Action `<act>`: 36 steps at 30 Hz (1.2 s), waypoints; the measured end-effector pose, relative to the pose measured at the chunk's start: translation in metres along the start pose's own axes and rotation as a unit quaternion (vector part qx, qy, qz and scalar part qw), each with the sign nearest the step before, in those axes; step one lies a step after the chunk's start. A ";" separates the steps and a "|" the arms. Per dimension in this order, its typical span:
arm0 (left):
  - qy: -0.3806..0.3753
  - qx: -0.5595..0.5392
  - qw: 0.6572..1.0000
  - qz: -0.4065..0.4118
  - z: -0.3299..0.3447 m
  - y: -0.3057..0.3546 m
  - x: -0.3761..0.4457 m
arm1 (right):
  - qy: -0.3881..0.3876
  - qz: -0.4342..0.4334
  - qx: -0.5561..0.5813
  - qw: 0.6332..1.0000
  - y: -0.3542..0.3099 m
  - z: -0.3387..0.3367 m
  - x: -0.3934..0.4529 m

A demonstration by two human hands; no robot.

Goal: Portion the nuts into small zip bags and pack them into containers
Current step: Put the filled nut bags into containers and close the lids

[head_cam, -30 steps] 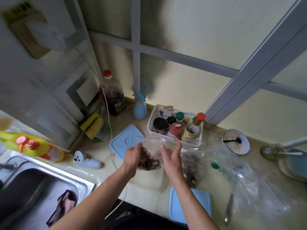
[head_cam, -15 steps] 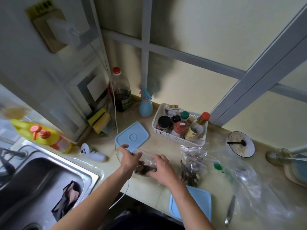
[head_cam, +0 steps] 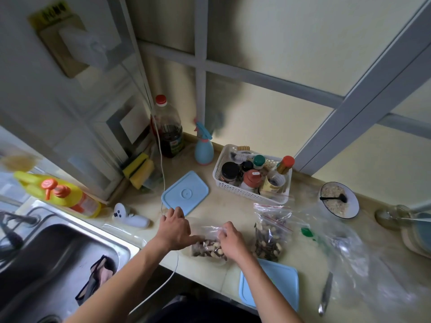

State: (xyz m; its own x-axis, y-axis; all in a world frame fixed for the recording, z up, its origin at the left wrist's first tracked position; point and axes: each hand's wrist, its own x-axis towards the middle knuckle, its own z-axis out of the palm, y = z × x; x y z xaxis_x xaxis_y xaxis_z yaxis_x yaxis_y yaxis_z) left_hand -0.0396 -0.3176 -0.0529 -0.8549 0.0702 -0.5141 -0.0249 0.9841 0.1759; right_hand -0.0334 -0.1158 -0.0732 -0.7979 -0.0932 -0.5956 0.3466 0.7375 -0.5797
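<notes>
A small zip bag of mixed nuts [head_cam: 206,248] lies flat inside a clear, shallow container [head_cam: 186,255] at the counter's front edge. My right hand [head_cam: 232,241] pinches the bag's crumpled upper part from the right. My left hand [head_cam: 175,229] lies spread at the bag's left, its thumb stretched onto the plastic. A second, fuller zip bag of nuts [head_cam: 270,236] with a red seal stands just right of my right hand. One blue lid [head_cam: 185,194] lies behind my left hand, another blue lid [head_cam: 282,287] under my right forearm.
A white basket [head_cam: 247,194] of spice jars stands behind the bags. A bowl of oats [head_cam: 339,202], a big clear plastic bag [head_cam: 354,264] and a spoon [head_cam: 326,297] are at the right. The sink [head_cam: 46,264], yellow bottle [head_cam: 58,194] and white controller [head_cam: 130,217] are left.
Both hands have brought the small nut bag down from mid-air into the clear container and now press it flat there.
</notes>
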 end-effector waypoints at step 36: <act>0.105 -0.583 0.732 -0.337 0.032 -0.024 0.069 | 0.038 -0.128 -0.280 0.951 0.005 0.027 0.028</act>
State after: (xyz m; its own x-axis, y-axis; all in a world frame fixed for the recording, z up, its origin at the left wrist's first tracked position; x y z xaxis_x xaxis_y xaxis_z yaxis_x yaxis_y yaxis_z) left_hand -0.0814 -0.3316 -0.1196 -0.5026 -0.5141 -0.6951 -0.7981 -0.0330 0.6016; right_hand -0.0407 -0.1332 -0.1076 -0.8611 -0.2850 -0.4210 -0.1634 0.9393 -0.3016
